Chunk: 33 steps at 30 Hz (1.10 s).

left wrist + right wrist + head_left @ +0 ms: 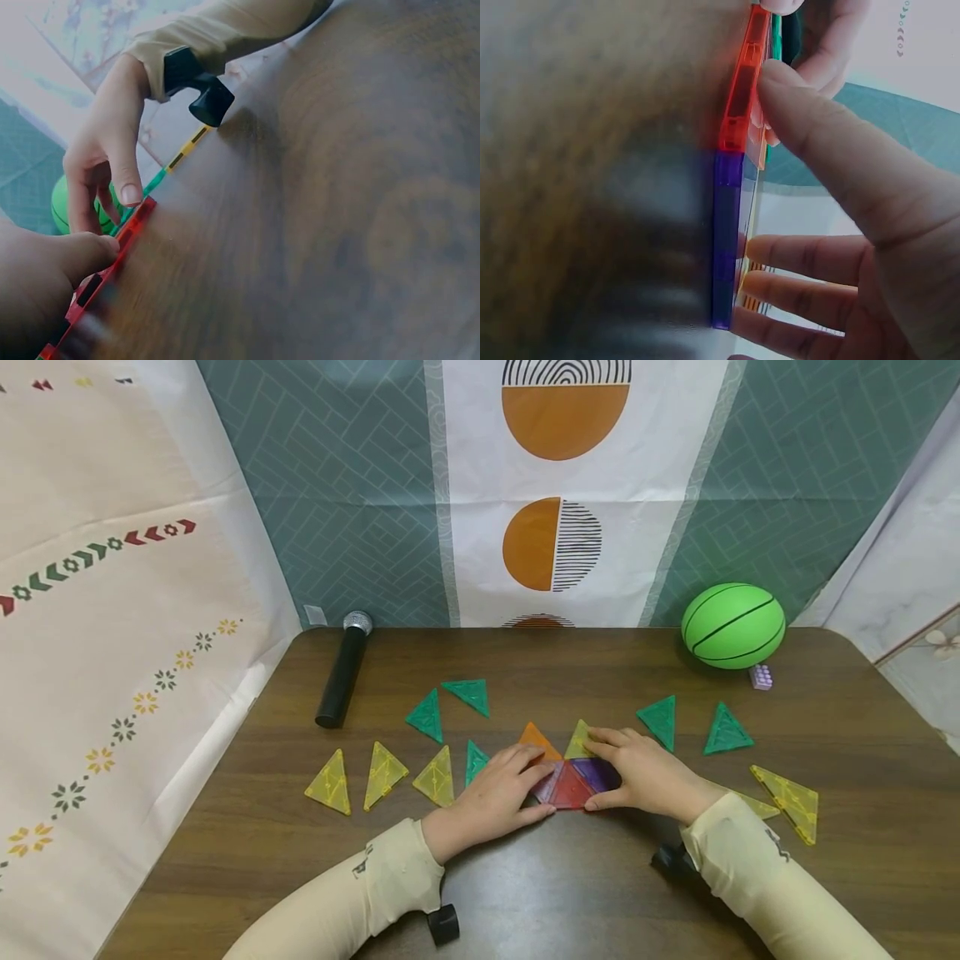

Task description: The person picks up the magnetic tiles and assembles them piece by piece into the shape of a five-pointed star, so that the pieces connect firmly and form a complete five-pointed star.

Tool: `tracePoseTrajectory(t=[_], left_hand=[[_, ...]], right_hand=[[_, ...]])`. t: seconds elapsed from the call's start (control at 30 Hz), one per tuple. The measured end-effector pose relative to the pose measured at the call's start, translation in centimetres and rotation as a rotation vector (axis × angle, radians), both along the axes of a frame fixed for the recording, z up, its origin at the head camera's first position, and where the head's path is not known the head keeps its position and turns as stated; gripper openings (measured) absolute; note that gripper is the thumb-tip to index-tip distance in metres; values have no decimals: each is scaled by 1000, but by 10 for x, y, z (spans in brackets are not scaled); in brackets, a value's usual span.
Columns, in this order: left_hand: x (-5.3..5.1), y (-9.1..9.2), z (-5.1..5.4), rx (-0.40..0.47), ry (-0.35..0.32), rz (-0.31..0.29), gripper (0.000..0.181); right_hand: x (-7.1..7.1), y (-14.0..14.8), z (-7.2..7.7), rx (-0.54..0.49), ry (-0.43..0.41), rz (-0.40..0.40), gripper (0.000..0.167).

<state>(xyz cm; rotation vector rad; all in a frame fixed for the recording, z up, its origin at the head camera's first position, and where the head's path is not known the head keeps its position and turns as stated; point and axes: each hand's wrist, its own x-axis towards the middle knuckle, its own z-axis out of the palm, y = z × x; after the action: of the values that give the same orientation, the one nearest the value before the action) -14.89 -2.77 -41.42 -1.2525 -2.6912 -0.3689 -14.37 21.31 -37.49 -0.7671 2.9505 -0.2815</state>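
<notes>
A cluster of translucent triangular magnetic tiles lies flat on the table between both hands: orange [537, 740], yellow [577, 744], red [572, 790], purple [592, 773] and a pinkish one [545, 786] partly covered by fingers. My left hand [491, 793] rests its fingers on the cluster's left side, with the thumb at the near edge. From the right, my right hand [643, 774] touches the yellow and purple tiles, its thumb at the red tile's near corner. In the right wrist view, the red tile and purple tile [725, 240] meet end to end; the right fingers look spread and fairly straight.
Several yellow triangles [328, 783] and green triangles [469, 695] lie loose left of the cluster. More green triangles [727, 730] and yellow triangles [791, 802] lie right. Farther back are a microphone [343, 672], a green ball [733, 627] and a small purple block [761, 677].
</notes>
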Motion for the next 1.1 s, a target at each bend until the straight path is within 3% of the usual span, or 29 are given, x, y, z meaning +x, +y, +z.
tracePoseTrajectory(t=[0.77,1.1], left_hand=[[-8,0,2,-9,28,45,45],[-10,-1,4,-7,-5,56,46]], right_hand=[[-16,-1,-2,-16,10,-13,82],[-18,-1,-3,-28,18,-13,80]])
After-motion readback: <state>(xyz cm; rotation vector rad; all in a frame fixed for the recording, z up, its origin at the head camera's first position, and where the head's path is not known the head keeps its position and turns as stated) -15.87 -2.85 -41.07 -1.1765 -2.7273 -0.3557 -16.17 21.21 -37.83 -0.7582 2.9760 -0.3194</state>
